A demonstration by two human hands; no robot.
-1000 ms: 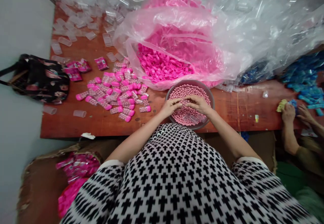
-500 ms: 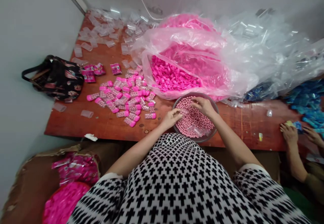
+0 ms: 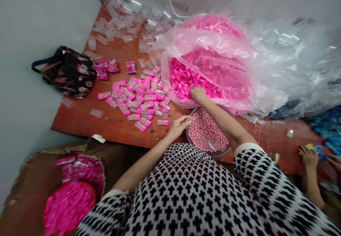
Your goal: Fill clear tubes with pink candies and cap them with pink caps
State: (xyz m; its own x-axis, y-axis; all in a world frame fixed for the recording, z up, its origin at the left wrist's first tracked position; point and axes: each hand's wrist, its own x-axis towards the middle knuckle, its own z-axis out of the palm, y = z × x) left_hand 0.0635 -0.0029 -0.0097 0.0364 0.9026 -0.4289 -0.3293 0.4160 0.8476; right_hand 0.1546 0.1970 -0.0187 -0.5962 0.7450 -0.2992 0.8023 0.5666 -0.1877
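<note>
My left hand [image 3: 178, 127] is closed on a small clear plastic container [image 3: 190, 121] at the left rim of the bowl. Pink beads [image 3: 206, 127] fill the grey bowl [image 3: 189, 136], and clear containers [image 3: 209, 144] lie on top of them. My right hand [image 3: 198, 93] reaches into the mouth of a large plastic bag [image 3: 166, 76] of pink caps [image 3: 183, 78]. Its fingers are curled down among the caps, so whether they hold one is hidden. Left of the bowl lies a pile of bead-filled containers [image 3: 141, 99] with pink caps.
A black flowered handbag [image 3: 76, 72] and pink packets [image 3: 102, 70] lie at the left. Clear containers [image 3: 117, 26] are scattered behind. Clear bags [image 3: 290, 62] line the back right. A co-worker's hands [image 3: 309, 156] are beside blue pieces [image 3: 327, 125]. Below left stands a box [image 3: 23, 193] of pink packets.
My right hand has moved from above the beads up and left into the bag of pink caps. My left hand stays by the bowl's rim. The view has shifted slightly.
</note>
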